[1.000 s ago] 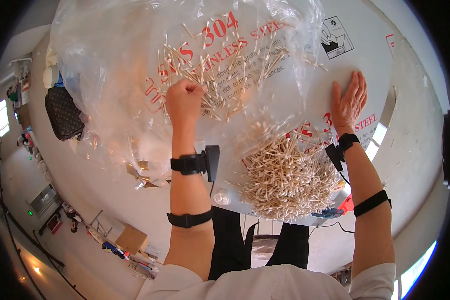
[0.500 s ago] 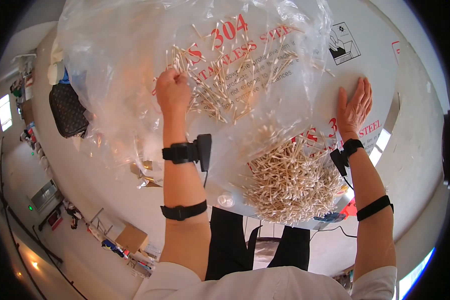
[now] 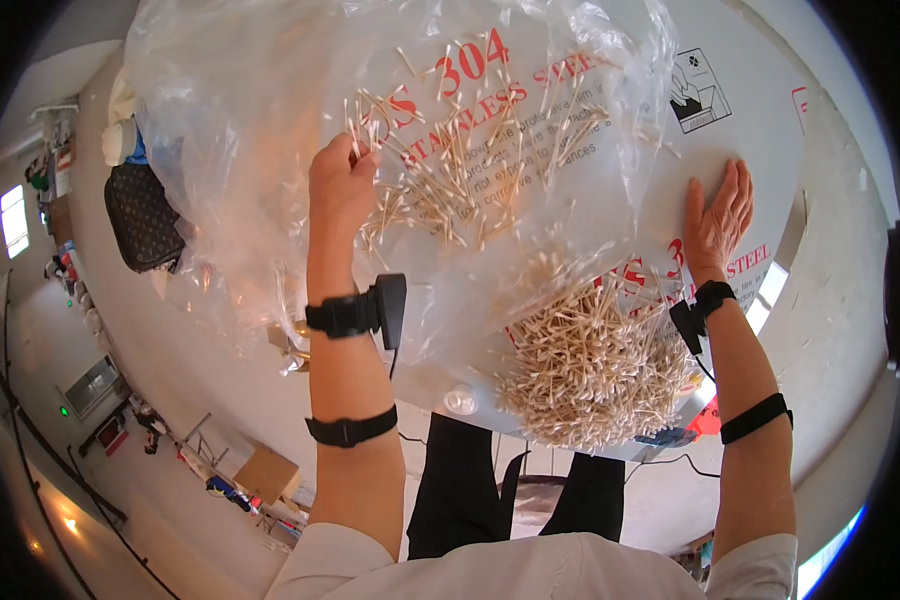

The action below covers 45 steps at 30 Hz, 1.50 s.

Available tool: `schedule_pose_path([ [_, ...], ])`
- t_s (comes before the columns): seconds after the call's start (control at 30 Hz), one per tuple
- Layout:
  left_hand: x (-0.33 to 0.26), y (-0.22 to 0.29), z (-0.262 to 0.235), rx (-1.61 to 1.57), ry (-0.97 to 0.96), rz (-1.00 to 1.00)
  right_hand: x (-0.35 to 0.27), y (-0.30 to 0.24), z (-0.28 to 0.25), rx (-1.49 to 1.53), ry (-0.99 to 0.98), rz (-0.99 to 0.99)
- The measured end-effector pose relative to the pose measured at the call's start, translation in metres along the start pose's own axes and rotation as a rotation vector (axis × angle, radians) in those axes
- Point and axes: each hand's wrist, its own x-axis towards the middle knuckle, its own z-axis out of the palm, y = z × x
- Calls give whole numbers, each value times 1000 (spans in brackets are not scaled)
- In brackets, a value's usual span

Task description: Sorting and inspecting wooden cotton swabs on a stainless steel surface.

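Observation:
Many loose cotton swabs (image 3: 450, 170) lie scattered over a large clear plastic bag (image 3: 240, 110). Whether some lie inside it or all on top, I cannot tell. My left hand (image 3: 342, 185) is at the left edge of these swabs, its fingers pinched together, with thin swab sticks poking up at the fingertips. To the right, my right hand (image 3: 718, 215) lies flat on the grey printed sheet (image 3: 750, 150) covering the table, fingers stretched out, holding nothing. A dense heap of cotton swabs (image 3: 590, 375) sits at the table's near edge, between my forearms.
Beyond the bag's left side rests a dark patterned bag (image 3: 142, 220). A small clear round container (image 3: 460, 400) stands left of the heap. Something red (image 3: 707, 418) shows at the near edge by my right forearm. A cardboard box (image 3: 266, 474) is on the floor to the left.
My left hand has shifted slightly, its fingers still pinched among the swabs, and the left forearm has swung a little left. My right hand stays flat on the sheet.

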Motion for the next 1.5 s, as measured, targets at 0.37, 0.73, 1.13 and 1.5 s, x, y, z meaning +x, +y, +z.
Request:
schedule_pose_path([
  [0.37, -68, 50, 16, -385, -303, 80, 2, 6, -5, -11, 1, 12],
  [0.73, 73, -17, 17, 193, -123, -194, 2, 3, -2, -6, 17, -13],
  [1.13, 59, 28, 50, 198, 162, -66, 0, 9, -2, -14, -3, -3],
  [1.5, -73, 68, 22, -499, -287, -51, 2, 5, -1, -27, 15, 2],
])
